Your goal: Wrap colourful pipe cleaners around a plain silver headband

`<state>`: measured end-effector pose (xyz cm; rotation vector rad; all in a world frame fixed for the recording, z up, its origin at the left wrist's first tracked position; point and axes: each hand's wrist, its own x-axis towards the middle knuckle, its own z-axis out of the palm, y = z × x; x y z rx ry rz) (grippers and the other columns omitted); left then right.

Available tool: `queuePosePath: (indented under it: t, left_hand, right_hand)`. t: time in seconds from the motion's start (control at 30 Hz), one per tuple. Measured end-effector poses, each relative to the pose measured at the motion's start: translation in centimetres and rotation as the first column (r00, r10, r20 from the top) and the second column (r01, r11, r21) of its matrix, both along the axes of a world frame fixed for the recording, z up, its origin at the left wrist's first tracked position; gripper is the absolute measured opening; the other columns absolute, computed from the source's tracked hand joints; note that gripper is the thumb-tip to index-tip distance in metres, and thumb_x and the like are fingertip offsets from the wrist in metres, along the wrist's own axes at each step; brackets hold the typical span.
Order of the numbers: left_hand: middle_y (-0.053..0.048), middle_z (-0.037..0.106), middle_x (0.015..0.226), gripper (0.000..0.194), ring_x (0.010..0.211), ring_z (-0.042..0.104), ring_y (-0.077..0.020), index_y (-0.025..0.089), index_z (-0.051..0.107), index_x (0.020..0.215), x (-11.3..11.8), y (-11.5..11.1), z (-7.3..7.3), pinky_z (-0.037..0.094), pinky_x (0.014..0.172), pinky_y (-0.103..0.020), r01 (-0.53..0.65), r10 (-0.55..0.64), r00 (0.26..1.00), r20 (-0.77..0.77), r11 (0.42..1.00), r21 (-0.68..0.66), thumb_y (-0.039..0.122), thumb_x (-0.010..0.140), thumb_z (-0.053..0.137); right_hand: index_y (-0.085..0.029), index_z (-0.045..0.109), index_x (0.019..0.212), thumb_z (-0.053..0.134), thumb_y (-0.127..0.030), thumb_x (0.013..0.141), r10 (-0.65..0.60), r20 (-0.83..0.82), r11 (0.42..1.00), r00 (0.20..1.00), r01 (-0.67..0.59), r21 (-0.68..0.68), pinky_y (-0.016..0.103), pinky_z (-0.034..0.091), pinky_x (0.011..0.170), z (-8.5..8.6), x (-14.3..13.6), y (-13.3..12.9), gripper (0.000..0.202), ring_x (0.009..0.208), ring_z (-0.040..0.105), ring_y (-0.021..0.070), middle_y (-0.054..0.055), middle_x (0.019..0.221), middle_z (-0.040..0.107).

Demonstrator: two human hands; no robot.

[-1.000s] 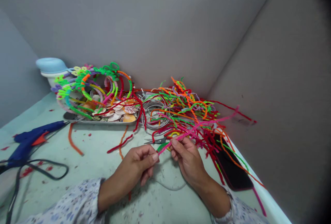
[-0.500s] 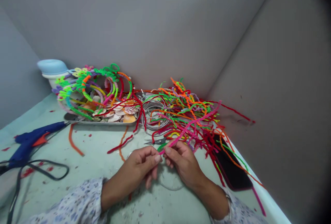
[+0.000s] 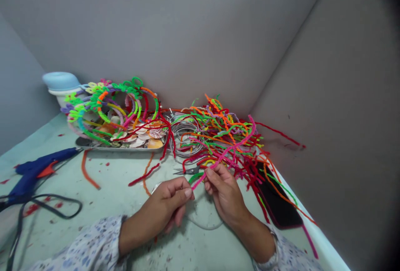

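Observation:
A long pink pipe cleaner [image 3: 230, 148] runs up and to the right from between my hands. My left hand [image 3: 170, 202] pinches its lower end between thumb and fingers. A little farther along, my right hand [image 3: 225, 191] is closed on the same pipe cleaner. Just beyond the fingers lies a green pipe cleaner piece [image 3: 195, 177], partly hidden behind the pink one. Below the hands, a thin wire ring [image 3: 204, 227] rests on the table. Small dark scissors [image 3: 190, 171] lie just past my hands.
A heap of coloured pipe cleaners [image 3: 225, 125] and wire coils [image 3: 186, 137] sits at the back. Left of it, a metal tray [image 3: 140, 149] holds shells and decorated hoops [image 3: 103, 100]. A blue glue gun [image 3: 34, 175] is at left, a black phone [image 3: 279, 204] at right.
My right hand has slid up along the pink pipe cleaner, away from my left hand, so a longer stretch shows between them. Its free end has swung left.

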<state>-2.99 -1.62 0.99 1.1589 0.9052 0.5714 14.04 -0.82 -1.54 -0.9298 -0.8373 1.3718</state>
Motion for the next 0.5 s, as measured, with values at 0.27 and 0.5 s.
queuePosePath:
  t: [0.27, 0.5]
  left_hand:
    - [0.008, 0.044, 0.035, 0.028, 0.026, 0.023, -0.0043, 0.018, 0.051, 0.073, -0.3, -0.2, -0.5, 0.018, 0.029, -0.014, -0.047, 0.047, 0.998, -0.046, 0.999, 0.004, 0.042, 0.086, 0.048]
    - [0.009, 0.036, 0.037, 0.027, 0.032, 0.023, -0.0039, 0.016, 0.054, 0.072, -0.5, 0.2, -1.0, 0.013, 0.035, -0.016, -0.086, 0.087, 0.996, -0.012, 0.994, 0.07, 0.038, 0.087, 0.05]
  right_hand:
    - [-0.019, 0.059, 0.083, 0.065, -0.033, 0.08, 0.092, -0.021, 0.995, 0.996, -0.091, 0.042, 0.016, 0.035, 0.043, 0.0, 0.6, 0.3, 0.016, 0.047, 0.048, 0.0067, -0.005, 0.058, 0.055]
    - [-0.018, 0.058, 0.075, 0.067, -0.036, 0.077, -0.064, -0.074, 0.997, 0.995, 0.066, 0.028, 0.017, 0.034, 0.039, 0.5, 0.9, 0.8, 0.02, 0.044, 0.048, 0.0072, -0.004, 0.058, 0.056]
